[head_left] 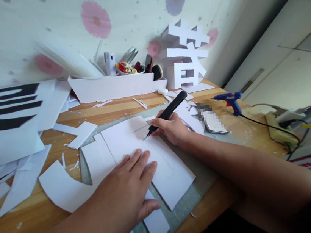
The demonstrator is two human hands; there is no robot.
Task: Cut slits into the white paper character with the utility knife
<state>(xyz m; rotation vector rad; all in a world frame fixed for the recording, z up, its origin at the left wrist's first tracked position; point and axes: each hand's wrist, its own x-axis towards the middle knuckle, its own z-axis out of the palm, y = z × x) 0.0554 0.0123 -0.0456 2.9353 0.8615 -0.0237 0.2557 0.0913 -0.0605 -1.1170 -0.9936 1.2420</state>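
Observation:
My right hand (pixel 171 126) is closed round a black craft knife (pixel 169 111), its blade tip touching a white foam board sheet (pixel 168 168). Thin lines, drawn or cut, show on the sheet near the tip; I cannot tell which. My left hand (pixel 135 178) lies flat across the board with fingers stretched, holding nothing. Beneath the board is a grey-green cutting mat (pixel 205 186). Further white pieces lie partly under my left hand, among them a curved piece (pixel 64 186) and a strip (pixel 156 219).
White scraps and a sheet with black shapes (pixel 2 108) lie left. Behind stand a long white box (pixel 114 86) with tools and a white 3D character (pixel 184 55). On the right are a phone (pixel 215 122), a blue glue gun (pixel 230 101) with its cord, and a power strip (pixel 280 130).

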